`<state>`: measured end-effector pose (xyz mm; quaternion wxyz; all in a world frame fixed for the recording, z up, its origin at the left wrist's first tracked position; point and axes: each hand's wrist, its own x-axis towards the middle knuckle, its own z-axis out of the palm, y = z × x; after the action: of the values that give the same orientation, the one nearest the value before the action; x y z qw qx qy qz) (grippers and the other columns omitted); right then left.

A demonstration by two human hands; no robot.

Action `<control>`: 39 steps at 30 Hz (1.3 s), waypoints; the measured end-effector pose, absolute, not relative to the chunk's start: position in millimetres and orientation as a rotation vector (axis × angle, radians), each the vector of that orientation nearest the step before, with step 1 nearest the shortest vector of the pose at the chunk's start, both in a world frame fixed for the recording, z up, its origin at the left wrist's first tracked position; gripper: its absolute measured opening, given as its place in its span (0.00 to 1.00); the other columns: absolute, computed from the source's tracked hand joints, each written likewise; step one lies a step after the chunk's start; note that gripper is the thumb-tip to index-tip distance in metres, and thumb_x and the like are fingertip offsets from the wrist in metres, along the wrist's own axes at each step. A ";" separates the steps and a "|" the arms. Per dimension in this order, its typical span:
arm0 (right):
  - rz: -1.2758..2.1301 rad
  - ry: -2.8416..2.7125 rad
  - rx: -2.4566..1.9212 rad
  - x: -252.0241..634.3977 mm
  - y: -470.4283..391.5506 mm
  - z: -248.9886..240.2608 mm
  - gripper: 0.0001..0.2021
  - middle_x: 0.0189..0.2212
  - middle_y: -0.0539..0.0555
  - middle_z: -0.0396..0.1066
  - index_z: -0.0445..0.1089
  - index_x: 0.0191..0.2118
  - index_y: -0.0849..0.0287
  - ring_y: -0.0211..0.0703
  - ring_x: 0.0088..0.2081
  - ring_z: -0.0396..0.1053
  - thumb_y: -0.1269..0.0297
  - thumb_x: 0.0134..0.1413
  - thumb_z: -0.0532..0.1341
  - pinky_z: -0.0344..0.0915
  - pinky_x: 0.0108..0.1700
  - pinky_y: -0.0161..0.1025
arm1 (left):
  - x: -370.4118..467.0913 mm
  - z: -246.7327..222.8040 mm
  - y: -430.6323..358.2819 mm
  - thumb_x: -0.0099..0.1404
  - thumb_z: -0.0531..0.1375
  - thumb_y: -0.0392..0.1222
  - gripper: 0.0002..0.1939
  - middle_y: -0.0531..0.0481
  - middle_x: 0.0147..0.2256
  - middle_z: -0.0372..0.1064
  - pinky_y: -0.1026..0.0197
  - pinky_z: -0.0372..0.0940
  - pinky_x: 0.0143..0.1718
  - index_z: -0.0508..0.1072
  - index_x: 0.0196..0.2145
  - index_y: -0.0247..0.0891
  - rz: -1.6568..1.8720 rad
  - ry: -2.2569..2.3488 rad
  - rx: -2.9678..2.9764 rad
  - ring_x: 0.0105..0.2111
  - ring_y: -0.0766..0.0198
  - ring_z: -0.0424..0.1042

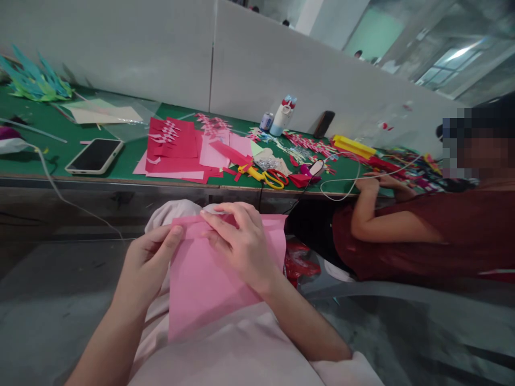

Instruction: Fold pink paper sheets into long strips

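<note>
A sheet of pink paper (209, 284) rests on my lap, its far edge turned over in a narrow strip. My left hand (147, 260) pinches the paper at its far left corner, thumb on top. Across the folded edge lies my right hand (245, 244), its fingers bent and pressing the paper near the middle. Part of that edge is hidden under the right fingers. Beyond my hands, on the table, are red sheets (177, 153), more pink sheets (215, 153) and scissors with yellow and red handles (273, 179).
A phone (95, 155) lies on the green table (132, 174) at left, beside a hanging white cable (56, 190). Further back stand a can (266, 121), a white bottle (282, 118) and blue-green paper leaves (34, 78). A co-worker in a dark red shirt (402, 236) sits at right.
</note>
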<state>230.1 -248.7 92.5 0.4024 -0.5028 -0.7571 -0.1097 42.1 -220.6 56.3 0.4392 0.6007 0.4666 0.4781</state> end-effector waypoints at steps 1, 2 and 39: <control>-0.271 -1.908 -1.263 230.1 -248.5 92.6 0.14 0.45 0.55 0.74 0.75 0.49 0.55 0.43 0.49 0.67 0.57 0.64 0.58 0.64 0.54 0.44 | 41.4 57.7 -221.5 0.63 0.61 0.54 0.17 0.54 0.23 0.66 0.66 0.58 0.21 0.75 0.28 0.37 1.160 1.153 1.489 0.22 0.67 0.62; -0.259 -1.904 -1.256 230.1 -248.4 92.7 0.15 0.45 0.55 0.74 0.75 0.49 0.55 0.43 0.49 0.67 0.56 0.63 0.58 0.63 0.54 0.44 | 40.9 59.3 -222.3 0.63 0.61 0.54 0.17 0.55 0.22 0.63 0.67 0.57 0.21 0.74 0.26 0.37 1.137 1.150 1.492 0.22 0.68 0.61; 0.217 -2.050 -1.090 241.2 -251.6 105.1 0.14 0.33 0.52 0.72 0.77 0.41 0.61 0.36 0.35 0.69 0.56 0.58 0.64 0.65 0.40 0.35 | 17.8 84.3 -227.6 0.62 0.63 0.41 0.14 0.51 0.41 0.77 0.67 0.68 0.31 0.78 0.46 0.49 1.203 1.020 2.166 0.35 0.64 0.74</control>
<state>241.2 -251.6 105.1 0.3938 -0.4296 -0.8081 0.0855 17.8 -227.6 84.3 0.2291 0.7870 0.3705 0.4369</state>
